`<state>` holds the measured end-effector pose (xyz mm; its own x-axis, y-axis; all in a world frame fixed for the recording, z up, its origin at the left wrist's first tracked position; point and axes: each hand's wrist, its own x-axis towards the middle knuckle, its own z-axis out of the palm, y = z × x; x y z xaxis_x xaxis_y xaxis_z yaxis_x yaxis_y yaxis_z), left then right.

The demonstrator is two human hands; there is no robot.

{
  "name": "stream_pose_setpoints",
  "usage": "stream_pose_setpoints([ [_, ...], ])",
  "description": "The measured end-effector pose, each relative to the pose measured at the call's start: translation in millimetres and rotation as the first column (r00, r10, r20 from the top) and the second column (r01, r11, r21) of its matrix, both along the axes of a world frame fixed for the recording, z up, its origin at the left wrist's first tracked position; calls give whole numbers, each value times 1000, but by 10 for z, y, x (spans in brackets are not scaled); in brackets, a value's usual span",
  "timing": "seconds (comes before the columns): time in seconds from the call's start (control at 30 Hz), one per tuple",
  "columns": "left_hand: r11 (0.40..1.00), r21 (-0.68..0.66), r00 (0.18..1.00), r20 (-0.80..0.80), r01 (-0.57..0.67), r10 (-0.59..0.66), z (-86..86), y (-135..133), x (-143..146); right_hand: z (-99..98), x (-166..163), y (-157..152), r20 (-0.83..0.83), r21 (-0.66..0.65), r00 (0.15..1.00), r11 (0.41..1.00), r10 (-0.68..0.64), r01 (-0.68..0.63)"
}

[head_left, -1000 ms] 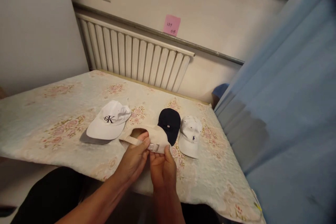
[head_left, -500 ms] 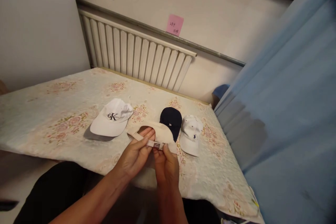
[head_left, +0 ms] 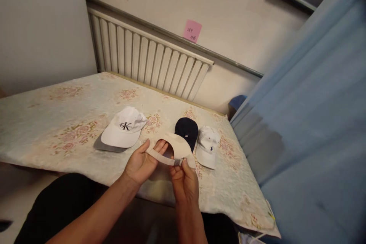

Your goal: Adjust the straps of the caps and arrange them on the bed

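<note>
A beige cap is held with its back opening facing me, just above the bed. My left hand grips its left side, fingers reaching through the opening behind the strap and thumb at the outer edge. Thumb and fingers of my right hand pinch the strap beside its metal buckle. Behind the beige cap lies a navy cap, partly covered by it. A white cap with a small dark emblem sits to the right. On the left rests a white cap with black letters, a grey brim showing beneath.
The caps lie on a bed with a flowered cover. A radiator stands along the far wall, with a pink note above it. A blue curtain hangs down the right side.
My left hand has slid left from near the buckle to the strap's outer end. More of the strap shows, bowed in a longer curve. My right hand stays by the buckle.
</note>
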<state>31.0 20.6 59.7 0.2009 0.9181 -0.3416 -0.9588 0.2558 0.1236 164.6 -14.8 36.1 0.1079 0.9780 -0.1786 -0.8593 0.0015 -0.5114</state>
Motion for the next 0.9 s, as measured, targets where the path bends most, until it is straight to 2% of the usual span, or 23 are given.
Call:
stream_pose_setpoints([
  [0.3,994,54,995,31,95,-97,99,-166,25,26,73,-49,-44,15,992,993,-114,115],
  [0.5,979,96,983,-3,182,-182,50,-216,56,89,-21,-144,-72,106,997,994,26,-18],
  [0.7,990,104,996,-13,92,-91,52,-229,62,77,79,-125,-60,65,998,998,-8,12],
  [0.9,987,162,1000,-9,20,-19,-15,-200,22,54,122,-134,-90,87,996,996,8,0],
])
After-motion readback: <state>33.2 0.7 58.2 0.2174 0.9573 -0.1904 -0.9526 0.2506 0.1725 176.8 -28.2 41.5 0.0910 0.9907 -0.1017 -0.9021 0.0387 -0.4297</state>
